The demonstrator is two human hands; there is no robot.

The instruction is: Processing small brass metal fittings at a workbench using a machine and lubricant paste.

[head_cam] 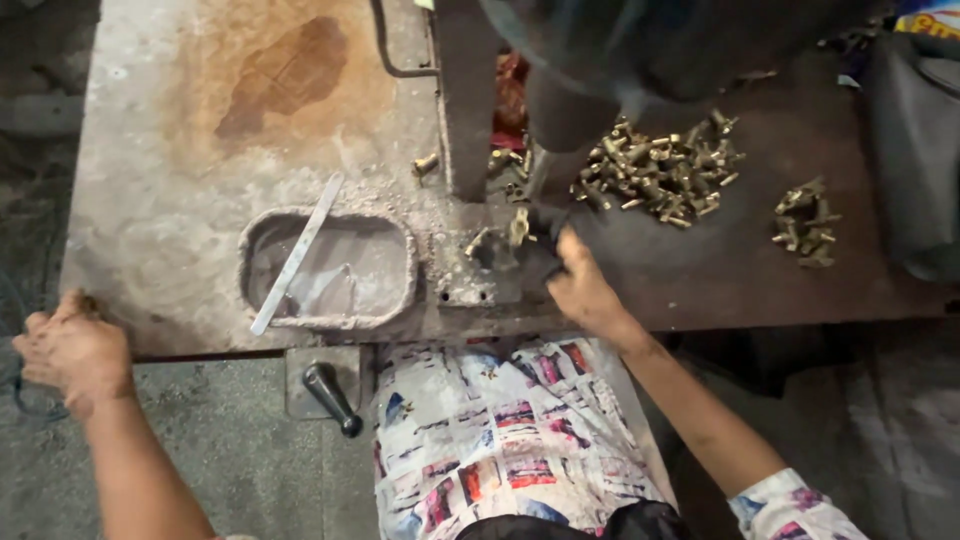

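Observation:
My left hand (72, 350) grips the front left corner of the worn metal worktable (160, 200), fingers curled over its edge. My right hand (580, 285) reaches to the middle of the table and its fingertips touch a small brass fitting (519, 228) standing on the dark fixture block (480, 255) under the machine column (560, 130). Whether the fingers pinch the fitting is hard to tell. A large heap of brass fittings (665, 170) lies right of the column, and a smaller heap (805, 225) lies further right.
A sunken oval tray (330, 270) holds milky liquid with a flat metal strip (297, 252) leaning in it. A black lever handle (332, 397) sticks out below the table front. One loose fitting (426, 164) lies by the upright bar. A dark bag (915, 150) sits far right.

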